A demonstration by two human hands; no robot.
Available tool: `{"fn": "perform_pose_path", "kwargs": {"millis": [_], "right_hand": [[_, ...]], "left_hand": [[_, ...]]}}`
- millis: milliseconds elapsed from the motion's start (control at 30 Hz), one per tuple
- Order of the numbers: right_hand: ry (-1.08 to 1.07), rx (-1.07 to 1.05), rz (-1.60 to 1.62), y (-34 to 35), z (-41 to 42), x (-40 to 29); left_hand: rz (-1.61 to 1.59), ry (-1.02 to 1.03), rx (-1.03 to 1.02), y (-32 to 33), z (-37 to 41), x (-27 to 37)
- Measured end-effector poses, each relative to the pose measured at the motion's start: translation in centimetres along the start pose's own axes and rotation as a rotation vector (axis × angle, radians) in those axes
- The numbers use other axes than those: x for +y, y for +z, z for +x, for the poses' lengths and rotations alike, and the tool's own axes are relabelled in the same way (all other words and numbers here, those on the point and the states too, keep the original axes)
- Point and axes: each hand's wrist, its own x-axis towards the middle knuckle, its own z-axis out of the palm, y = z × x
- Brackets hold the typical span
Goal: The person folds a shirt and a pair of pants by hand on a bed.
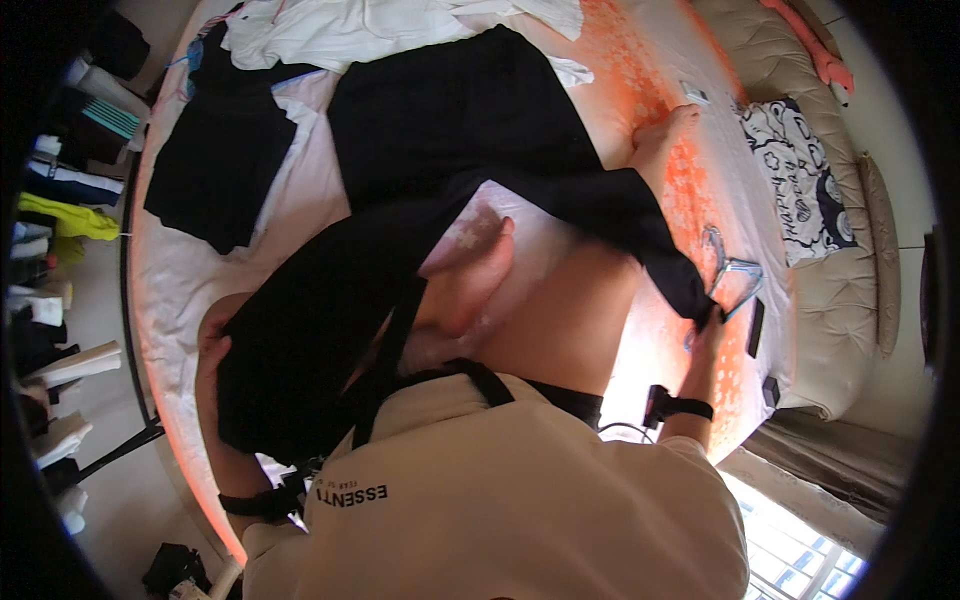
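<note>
A large pair of black trousers (457, 120) lies spread over the bed, its two legs parted towards me. At the left, my left hand (214, 337) grips the outer edge of one trouser leg (300, 330), which is draped over my lap. My right hand (709, 322) is shut on the end of the other leg (637, 217), pulled out to the right. Between the legs my bare foot and bent knee show on the sheet. Beside my right hand lie clear blue-tinted hangers (739, 277).
Another folded black garment (225, 165) lies left, white clothing (360, 30) at the far end. A black phone-like slab (756, 328) and small black box (771, 391) lie right. Beyond the bed (172, 277) are a printed cushion (799, 180), padded beige seat (825, 300) and hanging clothes (67, 214).
</note>
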Motion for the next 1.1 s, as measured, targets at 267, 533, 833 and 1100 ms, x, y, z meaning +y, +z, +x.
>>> {"fn": "perform_pose_path", "kwargs": {"millis": [267,533,833,1100], "right_hand": [[-0.671,-0.453,-0.204,18.0,-20.8,-19.3],[-0.996,-1.314,-0.356,25.6,-35.3,-17.6],[-1.032,-1.741,-0.537,21.9,-34.8,-13.5],[-0.787,-2.32,-0.58,21.0,-35.8,-12.9]], "left_hand": [[0.268,0.019,-0.199,3.7,0.5,0.6],[-0.247,-0.121,-0.385,16.4,-2.0,0.5],[-0.058,-0.566,-0.325,13.9,-2.2,-3.6],[0.776,-0.418,-0.644,13.3,-2.5,-4.5]]}}
